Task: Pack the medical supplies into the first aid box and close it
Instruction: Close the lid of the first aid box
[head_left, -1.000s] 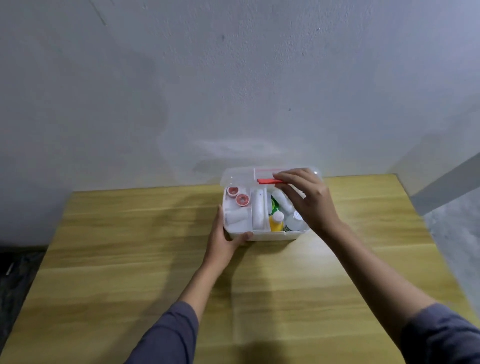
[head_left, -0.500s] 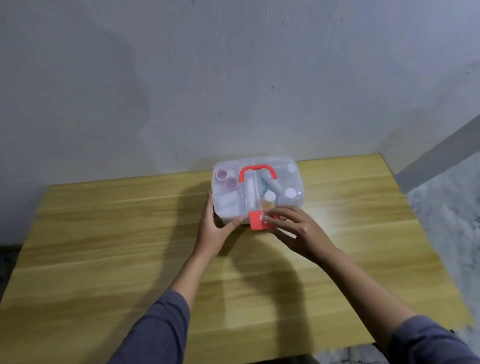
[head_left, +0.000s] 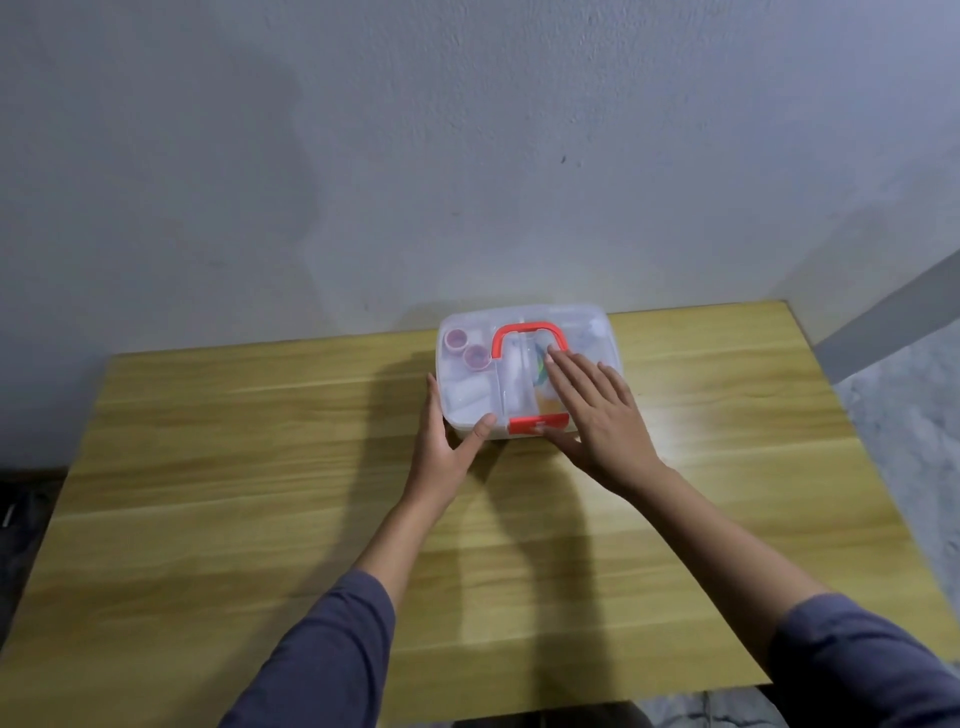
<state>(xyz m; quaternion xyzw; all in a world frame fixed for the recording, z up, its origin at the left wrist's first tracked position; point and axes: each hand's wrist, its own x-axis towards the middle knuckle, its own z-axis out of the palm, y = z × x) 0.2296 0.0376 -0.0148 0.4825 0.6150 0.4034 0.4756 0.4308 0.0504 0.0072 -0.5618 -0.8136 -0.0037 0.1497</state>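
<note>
The first aid box (head_left: 467, 400), clear plastic with a red handle (head_left: 527, 332) and a red front latch (head_left: 535, 422), sits at the far middle of the wooden table (head_left: 260, 467). Its translucent lid is down over the box. Tape rolls, white bandage rolls and bottles show dimly through it. My left hand (head_left: 447, 441) cups the box's front left corner, thumb on the front wall. My right hand (head_left: 597, 410) lies flat on the lid's right half, fingers spread, thumb at the latch.
A pale plastered wall (head_left: 467, 156) rises right behind the table. The table's right edge drops to a speckled floor (head_left: 909, 441). Dark clutter lies on the floor at far left (head_left: 21, 514).
The lid, standing open a second ago, has come down over the box. My right hand went from the lid's edge to the latch, then flat onto the lid. My left hand stayed put.
</note>
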